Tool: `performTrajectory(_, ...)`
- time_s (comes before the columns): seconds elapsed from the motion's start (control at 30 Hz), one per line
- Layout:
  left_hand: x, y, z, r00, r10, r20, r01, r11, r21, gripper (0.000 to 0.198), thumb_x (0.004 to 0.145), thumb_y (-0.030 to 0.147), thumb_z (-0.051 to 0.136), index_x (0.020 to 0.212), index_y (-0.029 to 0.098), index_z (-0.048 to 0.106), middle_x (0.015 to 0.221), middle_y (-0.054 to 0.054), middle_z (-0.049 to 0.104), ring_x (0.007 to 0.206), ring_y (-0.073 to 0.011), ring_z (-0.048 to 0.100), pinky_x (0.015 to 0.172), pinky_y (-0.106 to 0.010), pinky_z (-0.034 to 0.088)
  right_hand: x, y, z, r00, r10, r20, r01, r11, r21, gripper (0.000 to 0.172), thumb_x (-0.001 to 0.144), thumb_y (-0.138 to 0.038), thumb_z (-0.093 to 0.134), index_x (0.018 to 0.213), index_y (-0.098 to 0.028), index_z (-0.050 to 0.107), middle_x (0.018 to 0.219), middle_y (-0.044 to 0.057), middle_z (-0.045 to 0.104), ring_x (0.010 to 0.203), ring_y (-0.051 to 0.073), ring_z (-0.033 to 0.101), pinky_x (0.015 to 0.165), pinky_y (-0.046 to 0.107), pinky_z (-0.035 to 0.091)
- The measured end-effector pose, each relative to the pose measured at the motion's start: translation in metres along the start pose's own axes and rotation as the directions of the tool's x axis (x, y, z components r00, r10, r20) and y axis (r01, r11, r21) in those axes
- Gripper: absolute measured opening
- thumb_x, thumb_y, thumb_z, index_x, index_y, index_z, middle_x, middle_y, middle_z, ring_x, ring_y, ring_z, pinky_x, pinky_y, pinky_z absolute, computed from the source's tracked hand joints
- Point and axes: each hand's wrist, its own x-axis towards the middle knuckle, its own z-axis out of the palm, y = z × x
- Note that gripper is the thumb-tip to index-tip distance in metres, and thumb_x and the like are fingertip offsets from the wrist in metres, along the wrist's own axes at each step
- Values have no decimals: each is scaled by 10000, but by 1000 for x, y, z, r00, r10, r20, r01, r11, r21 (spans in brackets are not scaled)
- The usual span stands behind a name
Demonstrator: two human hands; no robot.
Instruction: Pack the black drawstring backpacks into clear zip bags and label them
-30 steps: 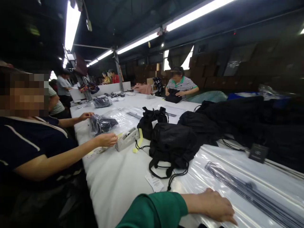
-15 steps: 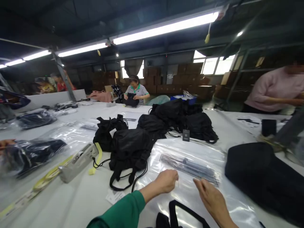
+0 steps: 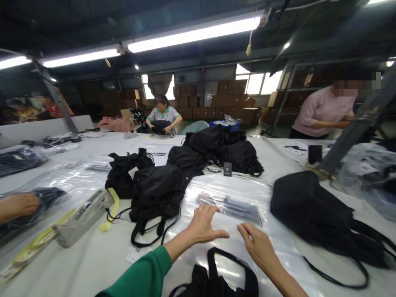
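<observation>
A clear plastic bag lies flat at the near edge of the surface, straight in front of the person. It sits between a black drawstring bag towards the left and a bulkier black bag towards the right. The film is glossy and wrinkled, catching the ceiling lights. A dark printed band runs across its far end.

The left hand rests palm down on the plastic, its grip apart with the fingers spread just short of the band. The right hand lies beside it, touching the film, its grip apart too and the fingers stretched flat. Another black bag with a looped strap sits at the very edge beneath both wrists.

The band's print is too small to read. A dark hang tag further back bears a pale mark I cannot make out. A white paper label near the edge is equally illegible.

Half a second ago the left hand was curled in a loose fist on the bag, and now its fingers are flattened out. The right hand has drawn slightly nearer to it.
</observation>
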Motion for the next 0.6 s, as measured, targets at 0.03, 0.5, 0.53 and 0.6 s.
performTrajectory(0.03,-5,5,5,1000,11,-14,-11,1000,0,709,693,538,750,1289,249,499,1286,-100,567,1189,-319,494,1017,-475,378,2,-7,0,998,48,37,-50,998,49,472,974,-460,317,631,-224,539,612,55,620,596,223,610,578,323,444)
performTrajectory(0.5,-23,-15,0,999,51,-5,-51,998,-32,243,958,315,514,1138,173,595,1097,-74,623,935,-180,618,826,-369,536,-14,-14,-6,999,23,24,-25,997,73,535,826,-608,599,1115,-159,614,976,116,673,900,275,634,814,401,500)
performTrajectory(0.53,-22,-15,-5,999,41,-5,-41,999,-10,274,945,341,543,1159,177,590,1150,-80,614,960,-189,618,833,-383,541,-15,-16,-5,996,-91,-1,91,996,19,571,799,-589,651,1166,-154,599,1049,141,666,971,302,621,856,435,490)
performTrajectory(0.6,-19,-15,-14,1000,13,-12,-13,999,33,313,930,367,567,1181,182,589,1219,-84,592,1014,-218,611,859,-411,540,-17,-14,0,966,-255,-45,250,963,-104,462,867,-457,633,1214,-156,593,1059,150,669,974,303,623,855,446,490)
